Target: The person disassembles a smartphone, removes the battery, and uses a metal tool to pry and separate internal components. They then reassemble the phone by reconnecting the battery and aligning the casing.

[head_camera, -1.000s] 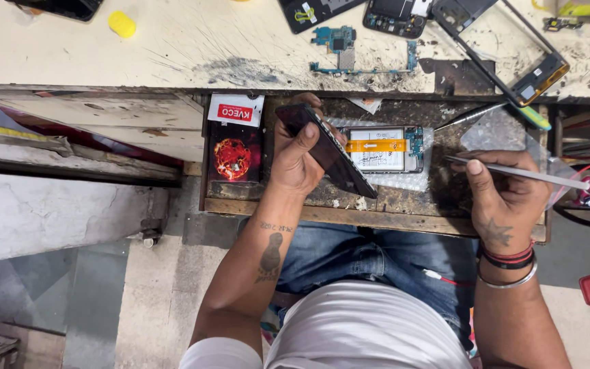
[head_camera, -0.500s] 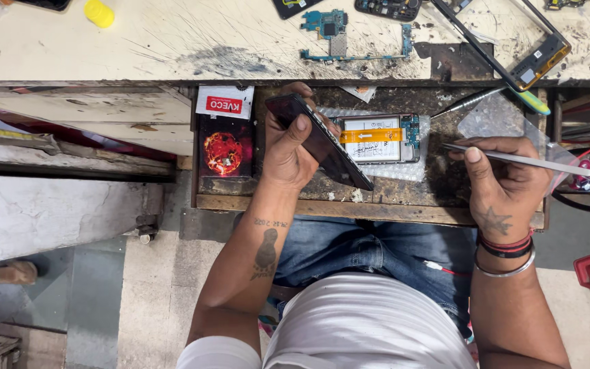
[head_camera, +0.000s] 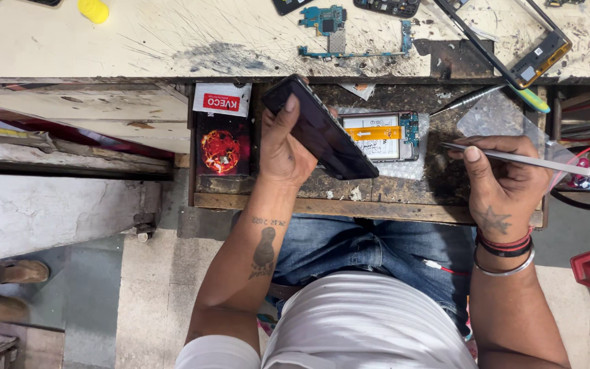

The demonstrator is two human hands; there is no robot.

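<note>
My left hand (head_camera: 283, 152) grips a black phone (head_camera: 322, 130), held tilted on its edge above an open wooden drawer (head_camera: 349, 205). My right hand (head_camera: 503, 179) pinches a thin metal tool, probably tweezers (head_camera: 520, 158), pointing left over the drawer's right side. Between my hands, an opened phone body with an orange flex cable (head_camera: 381, 135) lies flat in the drawer on bubble wrap.
A dark box with a red round picture (head_camera: 221, 140) lies at the drawer's left. On the scratched bench top are blue circuit boards (head_camera: 329, 24), a phone frame (head_camera: 513, 41) and a yellow cap (head_camera: 93, 9). A screwdriver (head_camera: 486, 98) rests at the drawer's back. A sandalled foot (head_camera: 8, 273) shows far left.
The view has shifted slightly. My left hand has tipped the black phone a little; my right hand with the metal tool stays over the drawer's right side.
</note>
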